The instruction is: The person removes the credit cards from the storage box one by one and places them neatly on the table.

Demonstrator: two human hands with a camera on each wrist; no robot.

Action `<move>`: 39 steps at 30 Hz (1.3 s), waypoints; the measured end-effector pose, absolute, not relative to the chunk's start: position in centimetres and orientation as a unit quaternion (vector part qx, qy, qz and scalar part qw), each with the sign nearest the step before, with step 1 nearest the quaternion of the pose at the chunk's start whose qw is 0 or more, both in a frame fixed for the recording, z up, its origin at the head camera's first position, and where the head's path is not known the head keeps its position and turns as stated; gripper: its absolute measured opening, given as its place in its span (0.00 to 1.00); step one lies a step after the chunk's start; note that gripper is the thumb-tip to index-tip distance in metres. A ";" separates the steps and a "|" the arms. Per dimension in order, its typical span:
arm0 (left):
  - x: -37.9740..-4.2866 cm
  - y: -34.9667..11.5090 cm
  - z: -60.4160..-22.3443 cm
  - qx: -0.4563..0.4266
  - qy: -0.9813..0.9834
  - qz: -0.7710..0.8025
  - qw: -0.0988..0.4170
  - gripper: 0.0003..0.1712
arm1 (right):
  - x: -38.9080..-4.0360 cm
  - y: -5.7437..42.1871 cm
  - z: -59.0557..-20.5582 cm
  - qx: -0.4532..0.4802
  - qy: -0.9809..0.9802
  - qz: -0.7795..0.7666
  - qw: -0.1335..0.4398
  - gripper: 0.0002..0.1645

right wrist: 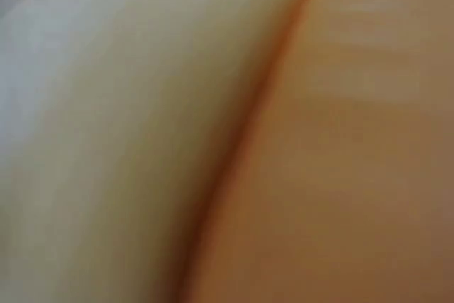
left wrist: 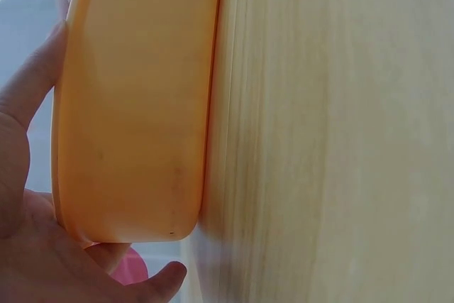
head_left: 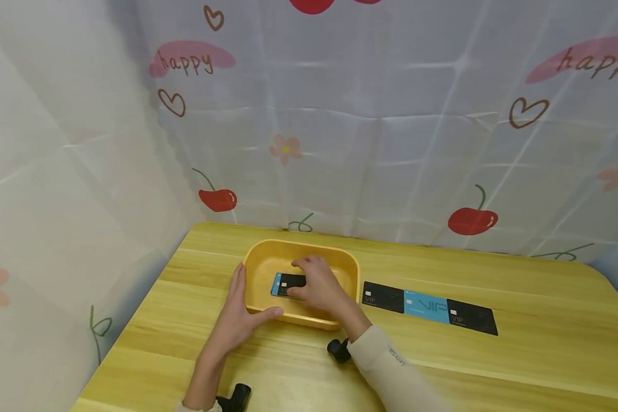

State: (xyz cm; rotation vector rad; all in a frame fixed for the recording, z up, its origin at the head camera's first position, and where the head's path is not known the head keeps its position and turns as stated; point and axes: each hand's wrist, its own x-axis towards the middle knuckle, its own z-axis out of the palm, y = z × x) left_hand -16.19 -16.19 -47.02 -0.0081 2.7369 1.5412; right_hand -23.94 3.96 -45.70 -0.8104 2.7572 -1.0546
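Note:
A yellow plastic bin (head_left: 301,320) stands on the wooden table in the head view. My left hand (head_left: 237,320) braces its near left corner, thumb along the near rim and straight fingers against the left wall. The left wrist view shows this hand (left wrist: 42,246) around the end of the bin (left wrist: 135,104). My right hand (head_left: 323,286) reaches inside, thumb and forefinger spread apart over a black VIP card (head_left: 296,280). A blue card (head_left: 276,284) peeks out from under its left end. The hand hides the black card's right part. Sleeve and skin fill the right wrist view.
Right of the bin, a row of cards lies on the table: a black VIP card (head_left: 383,297), a blue VIP card (head_left: 426,307) and another black VIP card (head_left: 474,317). A printed curtain (head_left: 371,171) hangs behind the table's back edge. Black devices (head_left: 339,350) sit at both wrists.

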 end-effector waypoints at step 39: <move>-16.2 -16.2 -47.2 -0.004 0.866 0.499 0.003 0.73 | -24.3 3.6 -46.5 -0.240 0.938 -0.235 0.090 0.35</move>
